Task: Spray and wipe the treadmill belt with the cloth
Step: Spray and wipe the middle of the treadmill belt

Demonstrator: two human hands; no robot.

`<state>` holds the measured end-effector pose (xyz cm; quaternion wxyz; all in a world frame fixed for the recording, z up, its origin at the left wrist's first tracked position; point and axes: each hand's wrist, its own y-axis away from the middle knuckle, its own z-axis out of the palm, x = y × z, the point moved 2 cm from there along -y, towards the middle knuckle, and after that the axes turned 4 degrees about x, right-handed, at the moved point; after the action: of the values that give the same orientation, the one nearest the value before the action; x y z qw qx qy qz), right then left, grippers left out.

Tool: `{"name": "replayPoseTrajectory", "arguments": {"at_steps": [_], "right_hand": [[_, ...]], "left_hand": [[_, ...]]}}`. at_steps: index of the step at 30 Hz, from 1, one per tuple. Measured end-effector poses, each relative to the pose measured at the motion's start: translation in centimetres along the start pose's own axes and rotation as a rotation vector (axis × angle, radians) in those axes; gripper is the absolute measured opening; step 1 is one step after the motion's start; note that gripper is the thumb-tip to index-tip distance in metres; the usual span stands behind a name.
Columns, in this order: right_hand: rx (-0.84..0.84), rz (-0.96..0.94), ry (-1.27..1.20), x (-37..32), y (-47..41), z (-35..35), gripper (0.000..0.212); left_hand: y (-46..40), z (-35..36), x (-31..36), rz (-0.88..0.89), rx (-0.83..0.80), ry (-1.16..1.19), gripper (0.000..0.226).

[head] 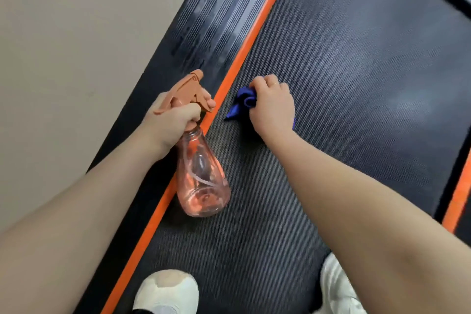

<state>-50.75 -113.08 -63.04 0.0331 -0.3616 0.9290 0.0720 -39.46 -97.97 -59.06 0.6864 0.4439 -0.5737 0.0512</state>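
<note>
**Cloth and spray bottle meet on the treadmill belt**

While the left hand curls its fingers round the neck of a clear pink spray bottle, the right hand bunches a blue cloth against the black treadmill belt, fingers closed over the fabric so that only a crumpled fold shows to the left of the knuckles. One finger of the left hand lies across the bottle's orange trigger head, which points toward the far end of the deck; the bottle's body hangs toward the near side, over the orange stripe that edges the belt on the left. Left of that stripe runs the ribbed black side rail, and beyond it a pale floor. A second orange stripe shows at the right edge. 2 white shoes stand on the belt at the near edge of the view, below the person's forearms.
</note>
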Motion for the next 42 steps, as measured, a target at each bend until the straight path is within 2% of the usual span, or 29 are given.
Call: {"name": "replayPoseTrajectory", "arguments": {"at_steps": [2, 6, 8, 10, 13, 14, 15, 17, 20, 21, 22, 23, 26, 27, 28, 30, 31, 33, 34, 35, 38, 39, 41, 42], "right_hand": [[0.015, -0.010, -0.078, -1.5, 1.0, 0.4, 0.034], [-0.048, -0.526, -0.134, -3.3, 5.7, 1.6, 0.021], [-0.097, -0.593, -0.101, -3.1, 5.2, 1.4, 0.020], [-0.122, -0.468, -0.063, -2.8, 3.6, 1.0, 0.028], [-0.003, 0.036, -0.136, -2.2, 0.9, 0.5, 0.028], [0.019, 0.122, -0.151, -2.4, 0.7, 0.3, 0.029], [0.020, 0.104, -0.132, -2.8, 0.9, 0.3, 0.031], [-0.049, -0.131, -0.117, -3.7, 2.4, 0.8, 0.033], [-0.202, -0.664, -0.133, -3.6, 5.8, 0.8, 0.032], [-0.249, -0.769, -0.077, -2.9, 5.7, 0.5, 0.032], [-0.251, -0.779, -0.010, -2.0, 5.0, 0.1, 0.032], [-0.225, -0.684, 0.042, -1.1, 4.0, -0.1, 0.032], [-0.052, -0.178, 0.013, 2.2, 2.4, -0.3, 0.032], [-0.012, -0.127, -0.027, 2.6, 2.9, -0.1, 0.031], [-0.003, -0.175, -0.060, 2.7, 3.8, 0.4, 0.030], [-0.036, -0.401, -0.115, 3.1, 6.5, 1.3, 0.031], [-0.091, -0.518, -0.130, 3.3, 7.8, 1.5, 0.034], [-0.207, -0.609, -0.112, 4.7, 8.8, 0.9, 0.038], [-0.228, -0.565, -0.084, 5.7, 8.2, 0.6, 0.039], [-0.208, -0.443, -0.064, 6.8, 7.3, 0.2, 0.039], [-0.012, 0.077, -0.021, 11.0, 4.8, -0.8, 0.035], [0.013, 0.184, -0.014, 11.9, 4.8, -0.9, 0.034], [0.014, 0.185, -0.022, 11.9, 6.1, -0.4, 0.034], [-0.009, 0.112, -0.059, 11.3, 7.2, 0.0, 0.035]], "left_hand": [[0.2, -0.1, 0.0, -0.007, 0.002, 0.021, 0.027], [-0.2, 0.3, 0.4, -0.026, -0.023, 0.012, 0.027], [-0.4, 0.6, 0.5, -0.034, -0.009, -0.001, 0.025], [-0.5, 0.9, 0.5, -0.032, 0.017, 0.016, 0.026], [-0.2, 0.9, 0.4, -0.002, 0.029, 0.029, 0.029], [0.0, 0.8, 0.4, 0.005, 0.023, 0.026, 0.030], [0.1, 0.7, 0.4, 0.008, 0.019, 0.026, 0.029], [0.3, 0.6, 0.3, 0.006, 0.006, 0.025, 0.026], [0.5, 0.9, 0.3, 0.003, -0.035, -0.004, 0.032], [0.6, 1.1, 0.5, 0.006, -0.051, -0.012, 0.032], [0.8, 1.4, 0.7, 0.007, -0.071, -0.021, 0.033], [0.9, 1.7, 0.9, 0.010, -0.094, -0.036, 0.034], [1.3, 3.1, 1.1, 0.039, -0.154, -0.092, 0.034], [1.3, 3.4, 1.1, 0.043, -0.155, -0.103, 0.033], [1.3, 3.8, 1.1, 0.043, -0.151, -0.114, 0.032], [1.3, 4.8, 1.2, 0.034, -0.156, -0.148, 0.031], [1.2, 5.3, 1.2, 0.029, -0.176, -0.175, 0.029], [1.3, 6.5, 1.3, 0.029, -0.233, -0.259, 0.026], [1.4, 7.0, 1.3, 0.027, -0.254, -0.294, 0.026], [1.4, 7.4, 1.2, 0.022, -0.271, -0.322, 0.026], [1.5, 9.0, 0.5, -0.016, -0.303, -0.340, 0.027], [1.5, 9.7, 0.2, -0.029, -0.317, -0.345, 0.028], [1.4, 11.1, -0.1, -0.040, -0.354, -0.396, 0.029], [1.3, 11.6, -0.2, -0.037, -0.371, -0.446, 0.030]]}}
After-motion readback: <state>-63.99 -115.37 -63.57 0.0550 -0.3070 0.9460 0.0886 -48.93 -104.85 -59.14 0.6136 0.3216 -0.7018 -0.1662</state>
